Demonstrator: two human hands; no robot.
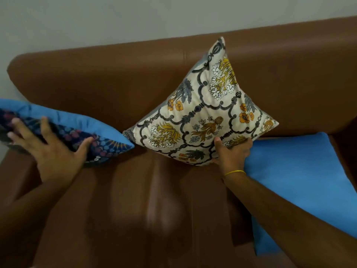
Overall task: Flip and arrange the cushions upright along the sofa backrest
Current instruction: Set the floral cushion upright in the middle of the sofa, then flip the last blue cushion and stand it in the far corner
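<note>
A cream floral cushion [202, 111] stands on one corner, leaning against the brown sofa backrest [96, 78]. My right hand [232, 153] grips its lower edge, thumb on the printed face. A dark patterned cushion with a blue back [81, 130] sits tilted at the left by the armrest. My left hand [52, 147] lies flat on its dark face with fingers spread. A plain blue cushion [301, 182] lies flat on the seat at the right, partly under my right forearm.
The brown leather seat [150, 209] stretches between my arms. A pale wall [116, 20] rises behind the backrest. The left armrest [13, 182] borders the dark cushion.
</note>
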